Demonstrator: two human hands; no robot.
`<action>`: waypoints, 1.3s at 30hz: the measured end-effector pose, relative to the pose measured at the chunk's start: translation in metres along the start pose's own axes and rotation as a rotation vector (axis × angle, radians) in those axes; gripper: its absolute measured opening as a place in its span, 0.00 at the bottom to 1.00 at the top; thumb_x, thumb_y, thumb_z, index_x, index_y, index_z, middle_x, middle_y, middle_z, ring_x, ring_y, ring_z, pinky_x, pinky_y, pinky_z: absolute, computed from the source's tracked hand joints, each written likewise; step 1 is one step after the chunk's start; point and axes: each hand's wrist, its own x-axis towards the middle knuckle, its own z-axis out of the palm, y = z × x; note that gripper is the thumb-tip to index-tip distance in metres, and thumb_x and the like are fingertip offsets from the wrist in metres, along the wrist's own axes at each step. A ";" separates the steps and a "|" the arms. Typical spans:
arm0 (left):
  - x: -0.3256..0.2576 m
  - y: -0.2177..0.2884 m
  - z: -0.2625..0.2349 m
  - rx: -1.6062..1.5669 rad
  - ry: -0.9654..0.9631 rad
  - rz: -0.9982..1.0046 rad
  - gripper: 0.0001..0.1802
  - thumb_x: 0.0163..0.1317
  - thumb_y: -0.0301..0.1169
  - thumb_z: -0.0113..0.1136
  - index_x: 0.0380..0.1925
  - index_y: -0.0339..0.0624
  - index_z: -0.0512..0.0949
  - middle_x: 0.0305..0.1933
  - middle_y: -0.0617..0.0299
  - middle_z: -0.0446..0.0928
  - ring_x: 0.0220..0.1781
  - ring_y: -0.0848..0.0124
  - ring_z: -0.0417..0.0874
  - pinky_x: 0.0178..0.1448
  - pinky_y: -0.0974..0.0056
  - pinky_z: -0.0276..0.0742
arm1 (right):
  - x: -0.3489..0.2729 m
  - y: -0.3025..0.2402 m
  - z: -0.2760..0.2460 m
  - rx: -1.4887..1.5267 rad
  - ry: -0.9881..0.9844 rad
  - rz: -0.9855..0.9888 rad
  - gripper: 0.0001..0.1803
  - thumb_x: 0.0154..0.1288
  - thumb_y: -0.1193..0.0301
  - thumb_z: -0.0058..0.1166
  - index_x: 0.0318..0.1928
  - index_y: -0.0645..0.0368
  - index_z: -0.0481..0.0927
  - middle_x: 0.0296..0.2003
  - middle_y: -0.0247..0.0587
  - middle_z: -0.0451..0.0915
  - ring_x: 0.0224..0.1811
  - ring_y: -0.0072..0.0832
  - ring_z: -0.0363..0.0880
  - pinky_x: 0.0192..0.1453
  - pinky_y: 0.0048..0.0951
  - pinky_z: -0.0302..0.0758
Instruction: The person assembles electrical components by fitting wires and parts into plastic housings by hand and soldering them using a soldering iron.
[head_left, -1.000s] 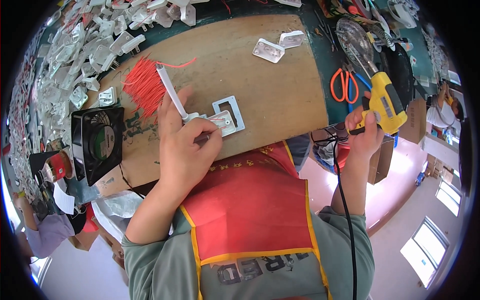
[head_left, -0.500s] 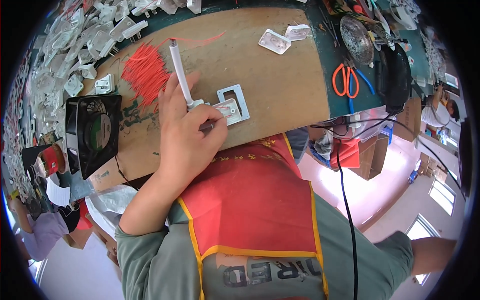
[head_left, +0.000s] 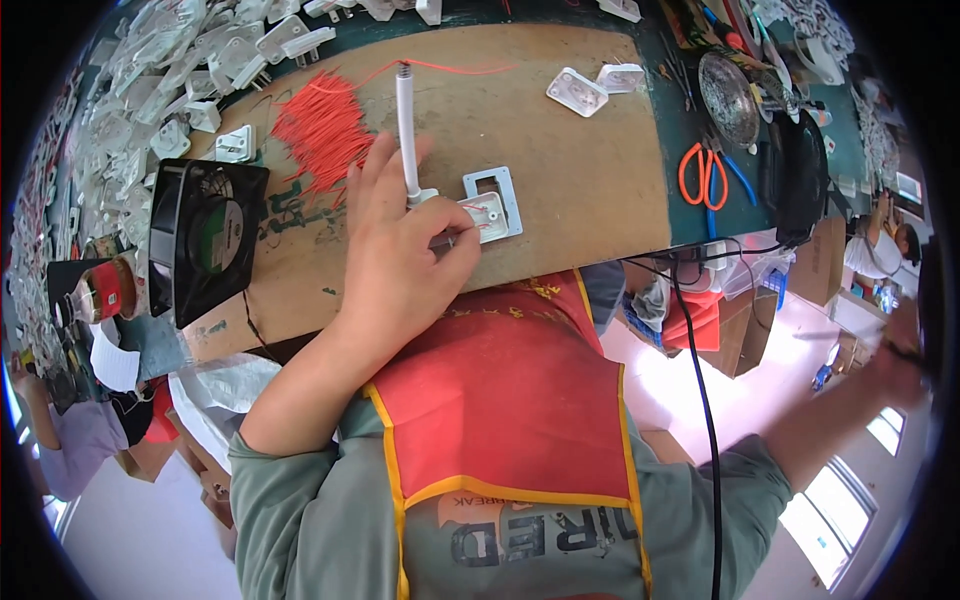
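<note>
My left hand (head_left: 405, 230) lies on the brown board, thumb and index finger pinched at the near-left edge of a small white plastic housing (head_left: 490, 222). Thin red wires show inside that housing, which rests against a pale metal plate with a rectangular cut-out (head_left: 512, 190). A white rod (head_left: 406, 125) with a dark coiled tip rises between my fingers; its lower end is partly hidden by them. Out at the far right, my right hand (head_left: 905, 350) is raised away from the table and smeared by motion, so its fingers cannot be read.
A bundle of cut red wires (head_left: 322, 130) lies beyond my left hand. To the left stands a black fan (head_left: 208, 240), with heaped clear-white plug housings (head_left: 200, 85) behind. Two white shells (head_left: 577, 92), orange-handled scissors (head_left: 690, 175) and a round metal dish (head_left: 728, 100) lie rightward. A black cable (head_left: 700, 400) hangs down.
My right arm has swung upward and outward at the right, bringing the blurred hand into view. My left hand keeps its pinch; the whole view has shifted slightly.
</note>
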 end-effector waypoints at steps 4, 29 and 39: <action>-0.002 0.002 -0.001 -0.017 -0.027 -0.011 0.14 0.46 0.29 0.72 0.35 0.46 0.82 0.63 0.49 0.70 0.73 0.42 0.62 0.73 0.34 0.54 | -0.003 0.137 0.108 0.142 0.164 0.016 0.36 0.73 0.50 0.47 0.66 0.67 0.60 0.25 0.32 0.67 0.20 0.20 0.63 0.21 0.23 0.62; -0.097 -0.007 -0.103 0.208 0.415 0.275 0.28 0.40 0.31 0.78 0.45 0.41 0.80 0.47 0.55 0.78 0.45 0.58 0.81 0.47 0.56 0.79 | -0.018 0.279 0.192 0.575 -0.063 0.226 0.37 0.67 0.49 0.57 0.65 0.63 0.64 0.22 0.30 0.66 0.17 0.20 0.63 0.19 0.23 0.63; -0.369 -0.084 -0.155 0.688 0.225 -1.016 0.33 0.49 0.35 0.75 0.56 0.43 0.75 0.58 0.49 0.74 0.59 0.50 0.76 0.65 0.55 0.71 | -0.017 0.277 0.191 0.573 -0.050 0.217 0.39 0.65 0.50 0.62 0.64 0.65 0.64 0.22 0.30 0.68 0.16 0.20 0.64 0.21 0.23 0.65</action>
